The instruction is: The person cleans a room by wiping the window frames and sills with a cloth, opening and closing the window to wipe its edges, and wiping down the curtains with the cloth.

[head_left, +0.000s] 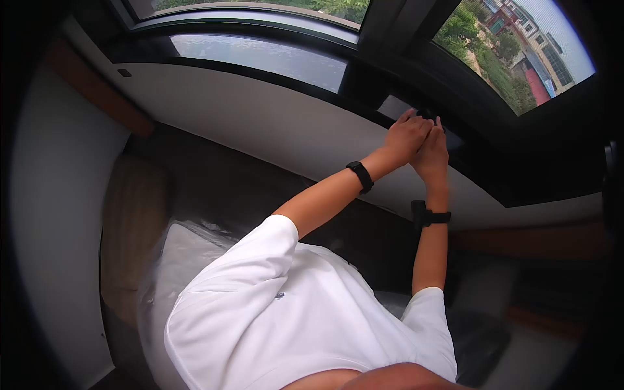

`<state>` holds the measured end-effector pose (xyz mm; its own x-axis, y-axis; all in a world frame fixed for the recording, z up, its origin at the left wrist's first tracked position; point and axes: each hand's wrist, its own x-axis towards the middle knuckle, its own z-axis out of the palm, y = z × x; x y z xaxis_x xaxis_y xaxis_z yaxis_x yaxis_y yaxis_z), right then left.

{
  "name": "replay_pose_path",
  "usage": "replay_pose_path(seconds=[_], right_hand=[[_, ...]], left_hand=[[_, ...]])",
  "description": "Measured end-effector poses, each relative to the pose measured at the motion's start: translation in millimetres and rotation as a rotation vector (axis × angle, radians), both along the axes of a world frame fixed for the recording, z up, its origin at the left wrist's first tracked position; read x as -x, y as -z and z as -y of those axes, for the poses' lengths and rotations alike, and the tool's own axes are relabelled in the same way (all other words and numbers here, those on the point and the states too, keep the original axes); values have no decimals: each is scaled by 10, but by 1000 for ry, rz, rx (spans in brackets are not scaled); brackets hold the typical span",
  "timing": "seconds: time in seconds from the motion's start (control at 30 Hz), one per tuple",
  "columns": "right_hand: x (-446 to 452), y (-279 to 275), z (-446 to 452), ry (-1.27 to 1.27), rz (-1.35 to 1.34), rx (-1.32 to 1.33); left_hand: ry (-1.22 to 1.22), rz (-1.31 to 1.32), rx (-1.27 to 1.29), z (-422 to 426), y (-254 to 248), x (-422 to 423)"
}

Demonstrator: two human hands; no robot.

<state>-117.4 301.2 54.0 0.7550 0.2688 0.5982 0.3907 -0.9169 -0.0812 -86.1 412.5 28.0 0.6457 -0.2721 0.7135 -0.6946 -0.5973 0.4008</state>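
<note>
My left hand (405,139) and my right hand (431,155) are together at the window ledge, touching each other. Fingers on both are bent and closed around a small black object (426,115). Its shape is mostly covered by the fingers and blends into the dark frame, so its kind is unclear. A light grey patch (394,107) on the ledge lies just left of my fingertips. Black bands circle both wrists, and the right one carries a dark block.
Behind my hands runs a black window frame (396,52) with panes on both sides. Below it is a pale wall panel (260,114). A brown cushion (133,221) and a plastic-wrapped white item (195,250) lie to my left.
</note>
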Motion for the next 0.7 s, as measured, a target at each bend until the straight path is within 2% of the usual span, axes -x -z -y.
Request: replay_pose_path(seconds=[0.07,0.1,0.3,0.37,0.5,0.53,0.6,0.67,0.7], right_hand=[[-144,26,-436,16,32,-20],[-191,29,-602,13,40,-3],[-540,-181,-1911,-180,-134,-128],[-713,-158,-2290,-184,-97,-28],[-1010,-282,-3070,-207,-208,77],[-1055,-319,-3243,-225,-248,83],[-1218,-328,-3694,-259,-274,97],[-1367,-302,-4183,-307,-255,83],[-1416,-289,-4423,-332,-222,63]], left_hand=[[-102,51,-36,-459,-16,-65],[-79,68,-58,-671,-63,-74],[-153,-145,-8,-2170,-227,-159],[-207,-181,32,-2680,-246,-118],[-334,-144,108,-3496,-337,188],[-355,-93,81,-3670,-503,306],[-214,-1,341,-4033,-1000,548],[-175,307,469,-4278,-1571,825],[-186,473,379,-4415,-1864,994]])
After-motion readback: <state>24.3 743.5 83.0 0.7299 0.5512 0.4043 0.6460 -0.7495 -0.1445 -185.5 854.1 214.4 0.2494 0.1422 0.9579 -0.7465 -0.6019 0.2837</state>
